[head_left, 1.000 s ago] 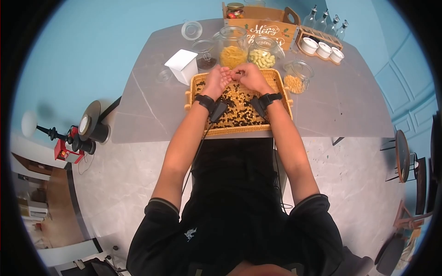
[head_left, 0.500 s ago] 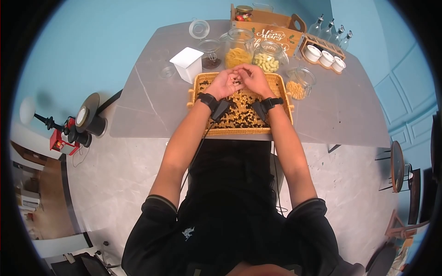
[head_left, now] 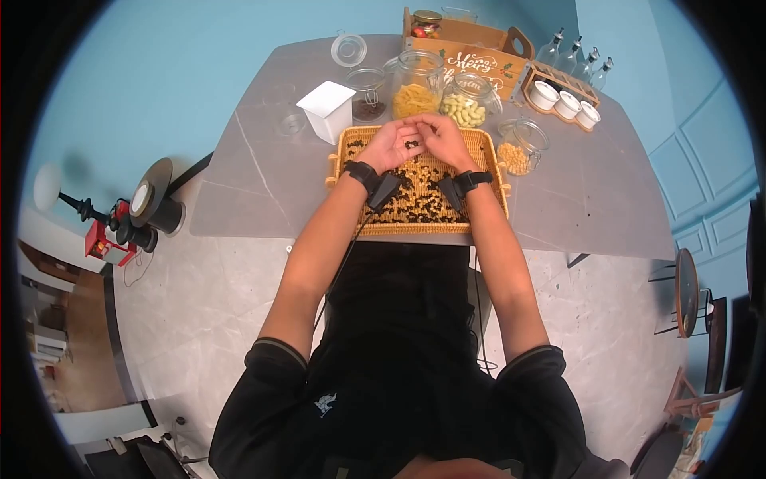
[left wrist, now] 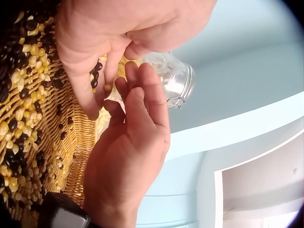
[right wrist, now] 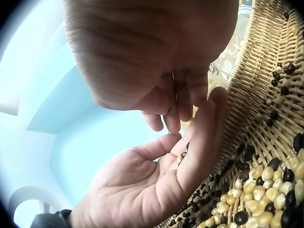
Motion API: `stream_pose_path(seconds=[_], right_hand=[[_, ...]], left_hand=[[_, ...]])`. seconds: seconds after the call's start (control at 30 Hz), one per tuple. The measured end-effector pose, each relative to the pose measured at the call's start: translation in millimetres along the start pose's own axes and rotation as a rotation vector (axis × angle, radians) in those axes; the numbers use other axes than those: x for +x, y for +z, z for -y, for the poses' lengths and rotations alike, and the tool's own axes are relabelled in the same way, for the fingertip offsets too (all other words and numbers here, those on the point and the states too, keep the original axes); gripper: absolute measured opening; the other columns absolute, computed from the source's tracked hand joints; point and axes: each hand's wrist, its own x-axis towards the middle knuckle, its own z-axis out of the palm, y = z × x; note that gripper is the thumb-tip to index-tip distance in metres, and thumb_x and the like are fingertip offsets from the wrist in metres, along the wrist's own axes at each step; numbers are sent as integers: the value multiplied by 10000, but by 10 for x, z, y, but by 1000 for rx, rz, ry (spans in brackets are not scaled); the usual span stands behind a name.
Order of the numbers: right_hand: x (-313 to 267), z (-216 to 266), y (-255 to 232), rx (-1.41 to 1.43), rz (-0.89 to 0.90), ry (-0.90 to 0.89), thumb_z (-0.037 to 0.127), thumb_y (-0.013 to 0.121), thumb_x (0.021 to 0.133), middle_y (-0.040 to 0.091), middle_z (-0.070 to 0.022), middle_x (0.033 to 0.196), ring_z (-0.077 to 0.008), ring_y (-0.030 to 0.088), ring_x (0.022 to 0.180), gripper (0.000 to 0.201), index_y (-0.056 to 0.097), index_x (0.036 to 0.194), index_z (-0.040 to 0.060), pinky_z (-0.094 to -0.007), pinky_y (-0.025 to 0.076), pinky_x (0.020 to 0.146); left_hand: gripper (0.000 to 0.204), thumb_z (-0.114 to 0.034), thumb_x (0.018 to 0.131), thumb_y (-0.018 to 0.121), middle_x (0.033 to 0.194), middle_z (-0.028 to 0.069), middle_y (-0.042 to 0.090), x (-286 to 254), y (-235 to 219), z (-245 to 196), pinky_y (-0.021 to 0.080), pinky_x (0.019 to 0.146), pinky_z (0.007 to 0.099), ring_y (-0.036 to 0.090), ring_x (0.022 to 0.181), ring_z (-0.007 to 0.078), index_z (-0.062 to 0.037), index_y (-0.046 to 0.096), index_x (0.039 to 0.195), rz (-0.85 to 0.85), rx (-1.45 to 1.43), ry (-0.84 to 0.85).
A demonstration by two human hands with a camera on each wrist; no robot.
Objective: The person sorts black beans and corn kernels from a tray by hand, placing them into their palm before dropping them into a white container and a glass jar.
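Note:
My left hand (head_left: pixel 388 150) is held palm up over a wicker tray (head_left: pixel 415 229), cupping a few black beans (head_left: pixel 412 144) and pale corn kernels. Fingers loosely bent, my right hand (head_left: pixel 445 140) hangs over it, its fingertips right by the left fingers. In the left wrist view, black beans (left wrist: pixel 97 71) lie along the left palm, and a yellow kernel (left wrist: pixel 108 87) sits beside the right fingertips. Below, yellow corn kernels (right wrist: pixel 259 194) and black beans (right wrist: pixel 241 218) are mixed across the tray. The right wrist view hides part of the left palm behind its fingers.
Behind the tray stand a jar of pasta (head_left: pixel 415 100), a jar of green pieces (head_left: pixel 463 110) and a jar with dark contents (head_left: pixel 368 106). A white container (head_left: pixel 327 112) is left, a jar of yellow kernels (head_left: pixel 515 160) right. A wooden crate (head_left: pixel 479 68) stands farther back.
My right hand has drawn in over the left fingertips, and the left palm has turned more upward, showing the black beans. The head view has shifted slightly.

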Motion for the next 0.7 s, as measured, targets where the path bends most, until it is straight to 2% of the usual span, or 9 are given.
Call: stream_pose_path(seconds=[0.2, 0.4, 0.5, 0.6, 0.7], right_hand=[[-12, 33, -10, -8, 0, -1, -4, 580, 927, 733, -176, 1068, -273, 700, 963, 241, 746, 1103, 3, -365, 545, 877], [-1, 19, -17, -19, -7, 10, -40, 603, 891, 727, -150, 1031, -260, 684, 934, 199, 747, 1025, -12, -357, 541, 862], [6, -75, -13, -54, 4, -67, -69, 605, 830, 718, -132, 1054, -260, 658, 996, 200, 756, 948, -9, -358, 530, 880], [-11, -106, -21, -140, 59, -81, -70, 596, 810, 705, -98, 1126, -256, 608, 1115, 242, 788, 914, 34, -367, 500, 964], [-24, -109, -7, -180, 84, -85, -60, 605, 767, 701, -104, 1140, -268, 590, 1157, 251, 796, 891, 45, -375, 484, 1003]], left_hand=[[414, -206, 1096, 239, 1293, 217, 608, 22, -34, -5, 513, 1086, 485, 611, 1199, 303, 47, 499, 1295, 6, -22, 14], [417, -220, 1101, 254, 1252, 213, 608, 90, -95, -16, 510, 1085, 492, 623, 1142, 297, 65, 482, 1301, -12, -121, 7], [438, -246, 1102, 277, 1235, 205, 603, 90, -103, -24, 509, 1075, 482, 627, 1114, 290, 86, 482, 1301, -13, -171, 2], [494, -294, 1098, 310, 1239, 211, 595, 106, -121, -39, 510, 1058, 461, 625, 1111, 288, 121, 476, 1307, -10, -197, -13], [558, -344, 1089, 339, 1236, 217, 591, 45, -59, -63, 512, 1041, 437, 621, 1111, 289, 149, 463, 1321, -29, -204, -19]])
